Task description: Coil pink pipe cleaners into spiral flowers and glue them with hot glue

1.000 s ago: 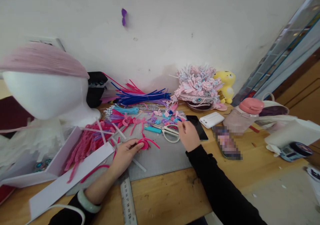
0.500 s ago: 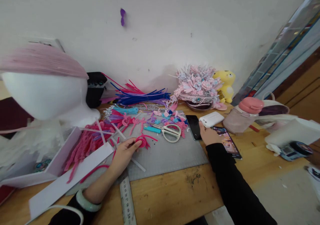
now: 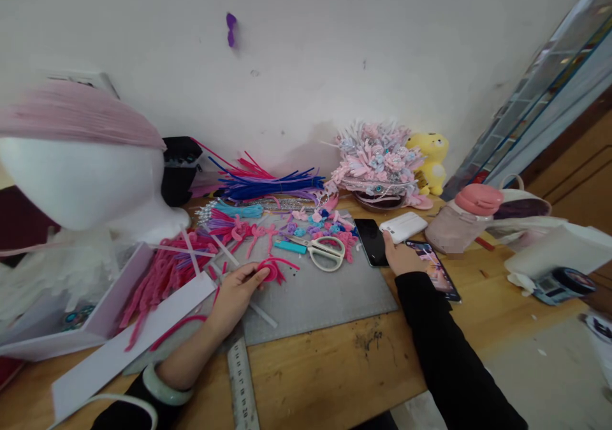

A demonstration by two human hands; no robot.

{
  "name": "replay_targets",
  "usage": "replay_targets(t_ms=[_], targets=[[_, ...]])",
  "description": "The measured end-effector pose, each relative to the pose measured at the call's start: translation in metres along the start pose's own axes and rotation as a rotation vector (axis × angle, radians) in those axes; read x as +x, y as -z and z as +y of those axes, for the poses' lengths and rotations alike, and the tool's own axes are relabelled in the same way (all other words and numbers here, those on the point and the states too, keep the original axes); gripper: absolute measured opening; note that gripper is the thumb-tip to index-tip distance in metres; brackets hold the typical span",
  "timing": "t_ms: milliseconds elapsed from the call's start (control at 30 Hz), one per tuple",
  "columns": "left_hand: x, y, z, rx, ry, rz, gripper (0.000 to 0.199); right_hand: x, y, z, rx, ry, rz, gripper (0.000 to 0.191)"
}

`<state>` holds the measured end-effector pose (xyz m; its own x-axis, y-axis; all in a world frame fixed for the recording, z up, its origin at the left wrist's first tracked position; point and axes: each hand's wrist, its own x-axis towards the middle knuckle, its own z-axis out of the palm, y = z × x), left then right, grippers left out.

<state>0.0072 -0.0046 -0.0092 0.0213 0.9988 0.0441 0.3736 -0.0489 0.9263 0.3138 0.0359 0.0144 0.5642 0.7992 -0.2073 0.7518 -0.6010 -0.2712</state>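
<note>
My left hand (image 3: 239, 291) pinches a coiled bright pink pipe cleaner (image 3: 270, 273) over the grey cutting mat (image 3: 320, 302). One loose end of the coil sticks out to the right. White-handled scissors (image 3: 326, 253) and a light blue strip (image 3: 290, 246) lie just beyond it. My right hand (image 3: 404, 259) rests between a dark phone (image 3: 371, 242) and a phone with a lit screen (image 3: 437, 274). Its index finger is stretched out beside the white power bank (image 3: 404, 227); the other fingers are mostly hidden.
Pink pipe-cleaner pieces (image 3: 165, 270) lie beside a white box (image 3: 102, 302) at left, near a mannequin head (image 3: 95, 181). Behind the mat are blue pipe cleaners (image 3: 272, 187) and a decorated headpiece (image 3: 377, 162). A pink-lidded bottle (image 3: 454, 226) stands right; a steel ruler (image 3: 242, 385) lies in front.
The camera view has shifted slightly. My left hand keeps its pinch on the pink coil, and my right hand stays by the phones with almost the same pose.
</note>
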Motion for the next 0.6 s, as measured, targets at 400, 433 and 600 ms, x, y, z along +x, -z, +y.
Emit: replay_targets(t_ms=[400,433,600], targets=[[0.0002,0.0,-0.0016,-0.008,0.008,0.008,0.028,-0.0059,0.0031,-0.0032,0.006,0.033,0.064,0.071],[0.0005,0.0,-0.0024,-0.007,0.01,0.006,0.028,-0.006,0.0031,-0.0035,-0.001,0.032,0.068,0.07],[0.0005,0.0002,-0.002,-0.009,0.012,0.003,0.028,-0.0063,0.0025,-0.0041,-0.019,0.039,0.097,0.066]])
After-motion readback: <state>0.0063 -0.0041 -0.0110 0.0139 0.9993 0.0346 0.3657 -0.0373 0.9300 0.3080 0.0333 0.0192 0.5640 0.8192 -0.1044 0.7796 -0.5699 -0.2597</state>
